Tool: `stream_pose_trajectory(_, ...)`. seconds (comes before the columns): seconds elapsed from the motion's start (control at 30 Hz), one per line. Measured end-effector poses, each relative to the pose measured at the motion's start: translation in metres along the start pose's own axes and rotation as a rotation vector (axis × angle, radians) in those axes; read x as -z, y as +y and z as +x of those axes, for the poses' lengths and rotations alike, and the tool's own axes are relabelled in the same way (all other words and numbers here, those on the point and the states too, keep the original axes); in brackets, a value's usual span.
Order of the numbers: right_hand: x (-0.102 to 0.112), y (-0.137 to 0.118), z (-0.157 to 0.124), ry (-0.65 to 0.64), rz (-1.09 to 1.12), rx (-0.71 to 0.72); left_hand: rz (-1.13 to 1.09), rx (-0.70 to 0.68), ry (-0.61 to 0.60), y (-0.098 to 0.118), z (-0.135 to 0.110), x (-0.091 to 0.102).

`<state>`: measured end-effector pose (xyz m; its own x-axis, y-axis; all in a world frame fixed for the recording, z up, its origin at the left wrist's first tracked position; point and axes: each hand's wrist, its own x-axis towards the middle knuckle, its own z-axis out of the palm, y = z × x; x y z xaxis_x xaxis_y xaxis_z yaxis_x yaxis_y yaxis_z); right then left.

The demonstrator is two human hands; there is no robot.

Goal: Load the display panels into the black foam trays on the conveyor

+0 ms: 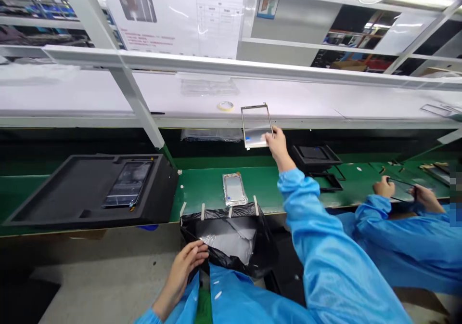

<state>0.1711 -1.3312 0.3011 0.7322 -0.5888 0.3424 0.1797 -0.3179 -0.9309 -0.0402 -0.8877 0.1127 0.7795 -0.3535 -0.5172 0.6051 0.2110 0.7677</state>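
My right hand (277,146) reaches out over the green belt (202,184) and pinches the lower corner of a thin glass panel (256,124), holding it up near the edge of the white shelf (108,95). My left hand (186,266) rests low by my lap, its fingers curled on the rim of a black plastic bag (262,254) that holds clear film. A wrapped screen panel (234,189) lies on the belt just beyond the bag.
A large black foam tray (72,194) with a tablet in it sits on the belt at left. A smaller black tray (314,155) stands right of my arm. A tape roll (225,106) lies on the shelf. A co-worker's hands (400,189) hold a panel at right.
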Motion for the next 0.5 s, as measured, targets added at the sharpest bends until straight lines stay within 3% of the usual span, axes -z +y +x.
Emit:
stream_pose_trajectory(0.1,-0.021,-0.01,0.1,0.037,-0.116,-0.11,-0.02,0.033,0.175,-0.029,-0.011,0.029)
stream_pose_trajectory(0.2,-0.04,-0.017,0.155,0.028,-0.189,-0.183,-0.076,0.025,0.312,-0.053,-0.023,0.054)
stream_pose_trajectory(0.33,-0.047,-0.031,0.176,0.025,-0.319,-0.174,-0.143,-0.013,0.404,-0.064,-0.039,0.067)
stream_pose_trajectory(0.5,-0.05,-0.042,0.154,0.12,-0.727,-0.082,-0.165,-0.037,0.399,-0.042,-0.045,0.069)
